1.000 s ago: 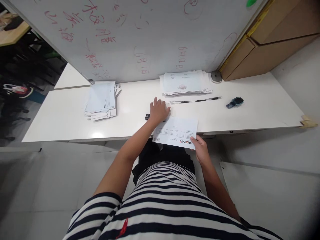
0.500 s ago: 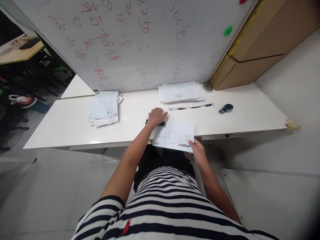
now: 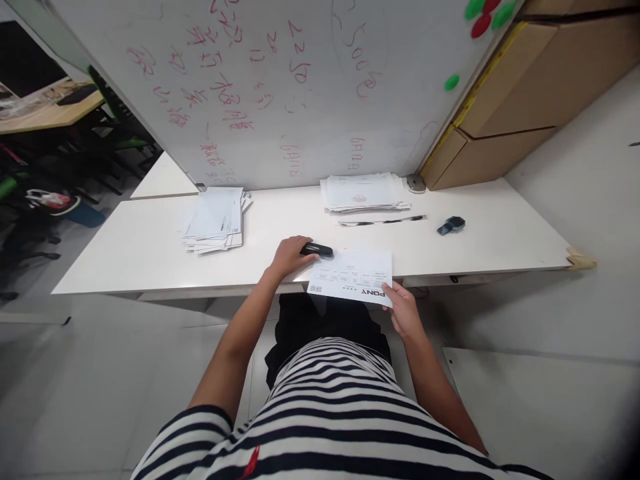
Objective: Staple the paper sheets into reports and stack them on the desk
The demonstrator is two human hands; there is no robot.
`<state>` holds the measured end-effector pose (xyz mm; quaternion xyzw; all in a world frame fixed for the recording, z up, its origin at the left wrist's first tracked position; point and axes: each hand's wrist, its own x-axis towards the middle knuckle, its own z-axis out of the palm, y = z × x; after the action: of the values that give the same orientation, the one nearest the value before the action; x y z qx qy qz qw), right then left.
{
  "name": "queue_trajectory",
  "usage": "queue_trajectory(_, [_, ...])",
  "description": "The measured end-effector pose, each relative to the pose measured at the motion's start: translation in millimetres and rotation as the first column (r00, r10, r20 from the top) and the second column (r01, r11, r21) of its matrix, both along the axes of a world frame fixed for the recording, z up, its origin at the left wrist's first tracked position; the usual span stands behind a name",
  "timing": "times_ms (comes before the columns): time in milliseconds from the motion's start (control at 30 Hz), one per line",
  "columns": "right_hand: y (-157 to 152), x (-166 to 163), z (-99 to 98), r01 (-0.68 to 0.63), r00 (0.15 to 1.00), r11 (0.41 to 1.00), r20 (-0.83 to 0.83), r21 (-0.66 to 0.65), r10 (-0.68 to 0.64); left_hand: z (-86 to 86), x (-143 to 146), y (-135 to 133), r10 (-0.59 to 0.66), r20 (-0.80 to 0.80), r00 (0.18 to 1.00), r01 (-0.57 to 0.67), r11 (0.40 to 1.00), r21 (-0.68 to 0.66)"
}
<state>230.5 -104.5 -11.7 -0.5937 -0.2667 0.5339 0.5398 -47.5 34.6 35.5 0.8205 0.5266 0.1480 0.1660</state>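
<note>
My left hand (image 3: 293, 255) is wrapped around the rear of a black stapler (image 3: 318, 250) lying on the white desk. The stapler's front end is at the top left corner of a white printed sheet (image 3: 350, 272) with a PONY logo; whether its jaws enclose the paper cannot be told. At the sheet's lower right corner, my right hand (image 3: 404, 308) pinches the paper, which juts past the desk's front edge. Beyond the sheet lies a thin strip with black and clear stretches (image 3: 383, 221).
A stack of printed papers (image 3: 215, 217) lies to the left, another (image 3: 365, 193) at the back. A small dark blue object (image 3: 451, 225) sits to the right. Behind the desk (image 3: 130, 260) stand a whiteboard (image 3: 310, 100) with red writing and cardboard boxes (image 3: 510, 80).
My left hand has drawn back to the left and now grasps the stapler from behind, where earlier it reached over it. The right hand still holds the sheet. The camera view shifted slightly.
</note>
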Motion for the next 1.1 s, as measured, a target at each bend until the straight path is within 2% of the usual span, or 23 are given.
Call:
queue_trajectory(133, [3, 2, 4.2, 0.027, 1.000, 1.000, 0.000, 0.013, -0.027, -16.3, -8, -7, 0.123, -0.011, 0.992, -0.123, 0.992, 0.021])
queue_trajectory(233, [2, 6, 8.3, 0.058, 0.998, 0.998, 0.011, 0.020, -0.058, -21.2, -8, -6, 0.150, 0.014, 0.989, -0.151, 0.988, 0.041])
queue_trajectory(533, [-3, 19, 18.9, 0.107, 0.992, 0.994, 0.058, 0.035, -0.109, -16.4, -7, -7, 0.166, -0.006, 0.986, -0.166, 0.986, -0.006])
queue_trajectory(867, [-5, 14, 15.9, 0.145, 0.989, 0.990, 0.016, 0.000, -0.144, -20.4, -9, -6, 0.141, 0.050, 0.989, -0.142, 0.990, 0.017])
queue_trajectory(1100, [-5, 15, 14.2, 0.128, 0.992, 0.992, 0.022, 0.003, -0.128, -16.1, -7, -6, 0.169, -0.004, 0.986, -0.169, 0.985, -0.027])
